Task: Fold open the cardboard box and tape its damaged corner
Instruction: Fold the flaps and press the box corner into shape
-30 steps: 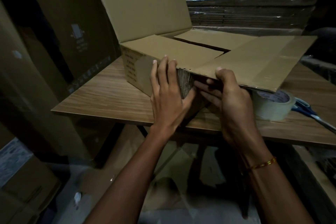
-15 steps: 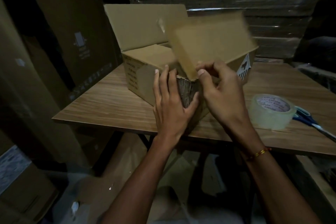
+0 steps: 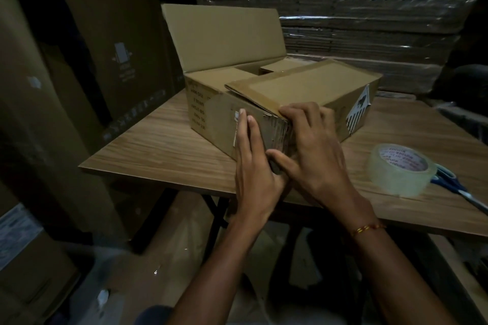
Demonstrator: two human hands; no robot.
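Observation:
A brown cardboard box [image 3: 208,111] stands on the wooden table [image 3: 158,150] with its near corner toward me. That corner [image 3: 276,132] is crumpled and frayed. My left hand [image 3: 253,166] lies flat against the box's left face beside the corner, fingers together and pointing up. My right hand [image 3: 314,145] wraps the corner from the right, fingertips on the edge of the near flap [image 3: 295,87], which lies folded down over the top. The far flap [image 3: 224,34] stands upright.
A roll of clear tape [image 3: 398,169] lies on the table right of the box, with blue-handled scissors [image 3: 454,185] just behind it. Stacks of wrapped flat cardboard [image 3: 356,21] fill the back. Large cartons [image 3: 92,60] stand to the left.
The near flap, spread outward a second ago and lifted half a second ago, now lies down over the box top. My right hand moved from under the flap onto the corner.

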